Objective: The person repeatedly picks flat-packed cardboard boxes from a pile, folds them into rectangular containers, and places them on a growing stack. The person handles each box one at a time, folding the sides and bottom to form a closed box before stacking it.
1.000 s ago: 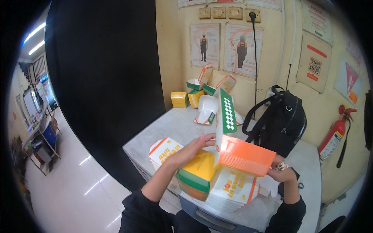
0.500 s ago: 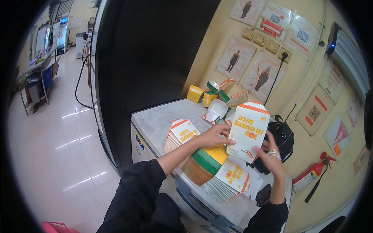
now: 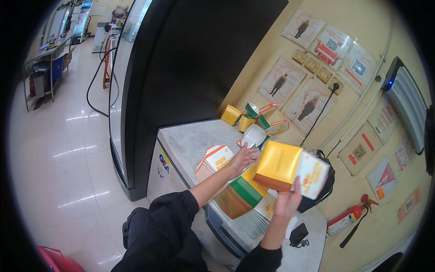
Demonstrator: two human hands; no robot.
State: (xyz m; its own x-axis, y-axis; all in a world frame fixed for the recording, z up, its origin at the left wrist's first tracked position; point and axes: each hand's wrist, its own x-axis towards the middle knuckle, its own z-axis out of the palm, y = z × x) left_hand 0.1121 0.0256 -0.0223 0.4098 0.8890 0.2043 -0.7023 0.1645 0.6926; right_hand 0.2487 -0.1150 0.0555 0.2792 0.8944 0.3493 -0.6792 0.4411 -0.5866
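My right hand (image 3: 287,201) grips a paper food carton (image 3: 277,163) from below. Its yellow panel and an orange-brown side face me, and a white printed flap extends to the right, blurred by motion. Just left of the carton, my left hand (image 3: 242,161) has its fingers spread and holds nothing. Below both hands lie fanned flat cartons: a stack with green and brown edges (image 3: 238,196), and a white stack with orange trim (image 3: 215,158) by my left wrist. Farther back stand several folded cartons in yellow (image 3: 231,115), green and white.
All this rests on a white chest-like unit (image 3: 181,136) with a dark handle. A tall black cabinet (image 3: 195,59) rises on the left. A black bag (image 3: 328,181) sits at the right, with a dark pouch (image 3: 298,234) nearer. A fire extinguisher (image 3: 346,220) hangs on the wall.
The carton has turned from its white printed face to its yellow side. My left hand has let go and drawn left; my right hand now supports it from below.
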